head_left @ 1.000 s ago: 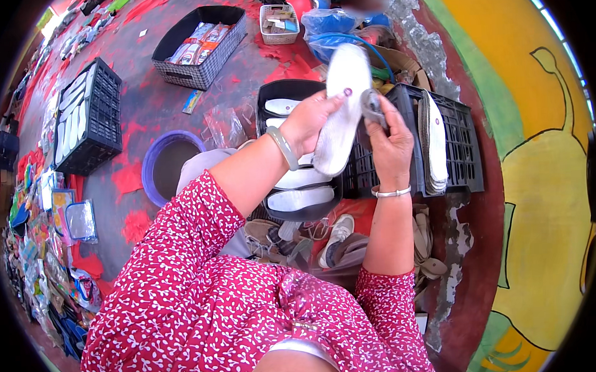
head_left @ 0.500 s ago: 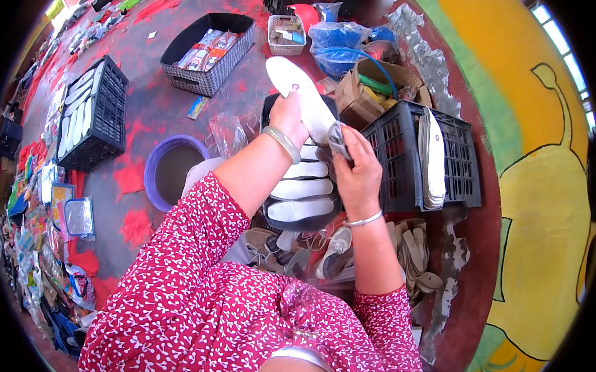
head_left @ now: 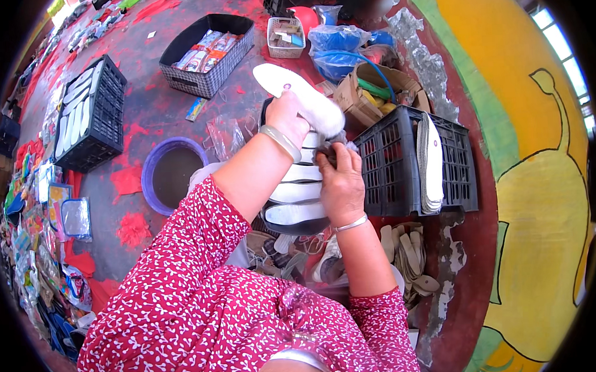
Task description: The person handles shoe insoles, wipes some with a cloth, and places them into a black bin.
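Your left grip (head_left: 288, 121) is closed around the white insole (head_left: 316, 108), tilted above the black bin (head_left: 298, 229) with its row of insoles (head_left: 295, 194); your right grip (head_left: 342, 183) pinches the grey cloth (head_left: 330, 141), which has just slid from the insole's near end to just below it; that end now shows uncovered, so the cloth seems off the upper face, though whether it touches the underside you cannot tell.
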